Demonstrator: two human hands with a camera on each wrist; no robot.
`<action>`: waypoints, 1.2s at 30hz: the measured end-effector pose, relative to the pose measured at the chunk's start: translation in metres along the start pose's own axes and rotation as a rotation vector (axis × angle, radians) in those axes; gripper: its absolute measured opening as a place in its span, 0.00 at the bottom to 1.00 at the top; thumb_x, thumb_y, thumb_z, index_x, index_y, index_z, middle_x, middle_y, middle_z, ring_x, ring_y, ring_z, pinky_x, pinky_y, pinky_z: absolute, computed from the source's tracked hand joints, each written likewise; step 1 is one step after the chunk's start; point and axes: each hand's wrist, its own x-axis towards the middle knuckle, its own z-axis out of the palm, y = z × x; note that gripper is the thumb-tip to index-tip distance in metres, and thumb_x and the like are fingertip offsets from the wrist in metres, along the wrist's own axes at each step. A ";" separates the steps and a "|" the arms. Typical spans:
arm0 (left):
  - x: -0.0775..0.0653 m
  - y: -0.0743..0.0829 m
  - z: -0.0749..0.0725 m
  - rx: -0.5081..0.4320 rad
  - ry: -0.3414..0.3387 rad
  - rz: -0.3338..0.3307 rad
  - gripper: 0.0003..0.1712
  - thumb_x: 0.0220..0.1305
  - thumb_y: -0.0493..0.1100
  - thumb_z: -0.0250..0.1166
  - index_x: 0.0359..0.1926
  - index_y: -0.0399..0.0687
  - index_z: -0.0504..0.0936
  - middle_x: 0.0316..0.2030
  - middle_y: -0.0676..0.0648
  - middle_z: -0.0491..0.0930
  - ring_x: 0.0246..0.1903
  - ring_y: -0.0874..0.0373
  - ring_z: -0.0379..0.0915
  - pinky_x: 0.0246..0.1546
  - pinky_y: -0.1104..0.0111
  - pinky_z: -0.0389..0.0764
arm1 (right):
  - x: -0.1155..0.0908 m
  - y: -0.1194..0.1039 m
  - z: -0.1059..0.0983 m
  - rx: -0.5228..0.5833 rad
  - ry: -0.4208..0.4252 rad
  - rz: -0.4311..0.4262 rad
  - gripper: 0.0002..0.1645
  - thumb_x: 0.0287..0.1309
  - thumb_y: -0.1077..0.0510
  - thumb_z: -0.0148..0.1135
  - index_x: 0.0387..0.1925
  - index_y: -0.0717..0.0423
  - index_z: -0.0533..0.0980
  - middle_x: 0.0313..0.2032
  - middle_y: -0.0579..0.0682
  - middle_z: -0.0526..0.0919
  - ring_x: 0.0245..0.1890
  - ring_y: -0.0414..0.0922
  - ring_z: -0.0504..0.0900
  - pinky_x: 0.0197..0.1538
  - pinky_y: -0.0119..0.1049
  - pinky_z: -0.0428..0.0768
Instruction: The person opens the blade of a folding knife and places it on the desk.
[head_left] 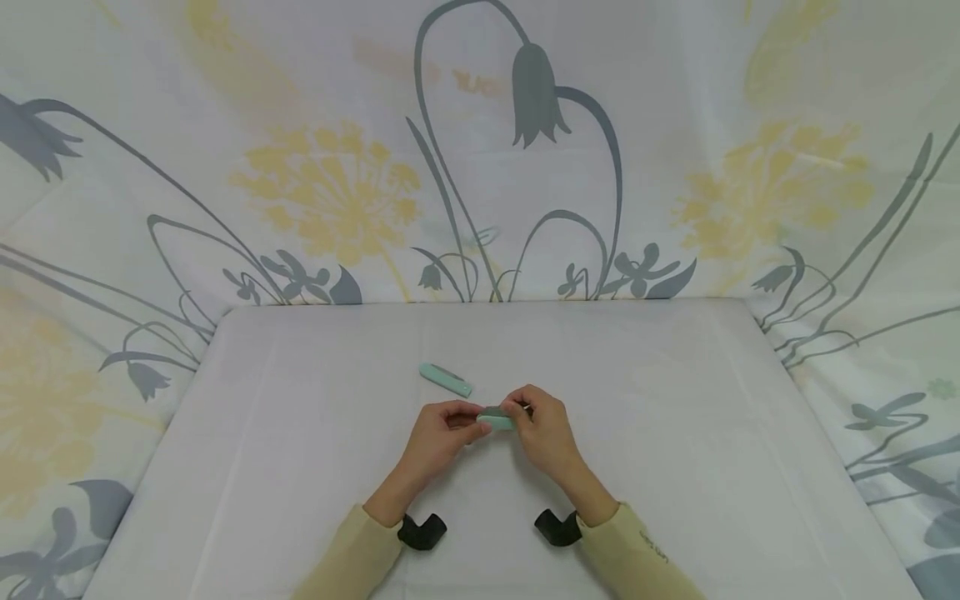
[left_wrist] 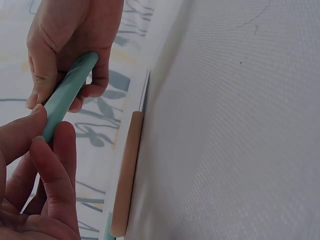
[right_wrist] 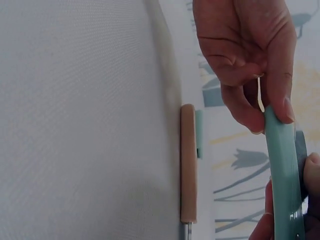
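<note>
Both hands hold a mint-green folding knife [head_left: 496, 422] between them, low over the table. My left hand [head_left: 437, 437] pinches one end of its handle with thumb and fingertips, while my right hand [head_left: 545, 432] grips the other end. A dark grey blade [right_wrist: 301, 157] shows along the handle's edge in the right wrist view, beside the right fingers. A knife with a tan handle [left_wrist: 128, 172] and a thin metal blade lies on the table in both wrist views. Past the hands rests a second mint-green folding knife [head_left: 445, 380], seemingly folded.
The white-covered table [head_left: 637, 375] spreads out around the hands. Behind it and at both sides hangs a flower-patterned cloth [head_left: 330, 192]. A black fitting [head_left: 423, 532] sits at the left wrist, another black fitting [head_left: 557, 528] at the right.
</note>
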 end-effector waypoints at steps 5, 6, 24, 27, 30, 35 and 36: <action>0.000 0.000 0.000 -0.005 0.004 -0.003 0.13 0.59 0.36 0.73 0.44 0.36 0.86 0.36 0.44 0.87 0.32 0.59 0.82 0.31 0.71 0.78 | 0.001 -0.001 0.001 0.025 0.046 0.006 0.05 0.63 0.63 0.65 0.30 0.58 0.80 0.28 0.47 0.81 0.24 0.38 0.73 0.28 0.30 0.73; 0.000 0.000 0.000 -0.006 0.006 0.000 0.13 0.59 0.36 0.73 0.44 0.37 0.86 0.36 0.44 0.87 0.32 0.59 0.82 0.32 0.71 0.78 | 0.001 -0.001 0.000 0.035 0.048 0.006 0.05 0.63 0.63 0.65 0.30 0.58 0.80 0.29 0.47 0.81 0.25 0.38 0.74 0.29 0.31 0.74; -0.002 -0.003 0.000 -0.033 -0.018 -0.021 0.12 0.59 0.34 0.72 0.44 0.35 0.86 0.36 0.44 0.87 0.32 0.61 0.81 0.32 0.70 0.78 | 0.021 -0.015 -0.007 -0.069 -0.264 -0.096 0.02 0.62 0.57 0.69 0.35 0.51 0.85 0.32 0.39 0.83 0.30 0.37 0.76 0.30 0.33 0.76; -0.002 -0.004 0.001 -0.025 -0.022 -0.040 0.11 0.60 0.33 0.71 0.45 0.35 0.86 0.36 0.45 0.86 0.32 0.59 0.80 0.32 0.70 0.77 | 0.020 -0.017 -0.006 -0.069 -0.261 -0.093 0.03 0.62 0.58 0.68 0.33 0.52 0.85 0.31 0.40 0.83 0.29 0.37 0.77 0.31 0.33 0.76; -0.001 -0.003 0.000 -0.017 -0.027 -0.051 0.11 0.61 0.33 0.70 0.44 0.35 0.85 0.34 0.44 0.86 0.33 0.50 0.80 0.31 0.68 0.76 | 0.020 -0.019 -0.005 -0.065 -0.251 -0.100 0.03 0.62 0.59 0.67 0.32 0.52 0.84 0.31 0.41 0.83 0.29 0.37 0.76 0.31 0.33 0.77; 0.001 -0.001 0.001 -0.030 -0.007 -0.047 0.09 0.61 0.33 0.70 0.43 0.35 0.86 0.31 0.43 0.86 0.35 0.39 0.81 0.32 0.68 0.76 | 0.020 -0.018 -0.003 -0.062 -0.233 -0.120 0.03 0.62 0.59 0.67 0.32 0.52 0.84 0.31 0.41 0.83 0.30 0.37 0.77 0.34 0.33 0.77; 0.001 -0.001 0.001 -0.035 0.000 -0.045 0.09 0.61 0.34 0.70 0.43 0.36 0.86 0.31 0.43 0.87 0.36 0.39 0.81 0.32 0.68 0.76 | 0.020 -0.018 -0.002 -0.063 -0.230 -0.120 0.03 0.62 0.59 0.67 0.33 0.52 0.84 0.31 0.41 0.83 0.30 0.37 0.77 0.34 0.33 0.77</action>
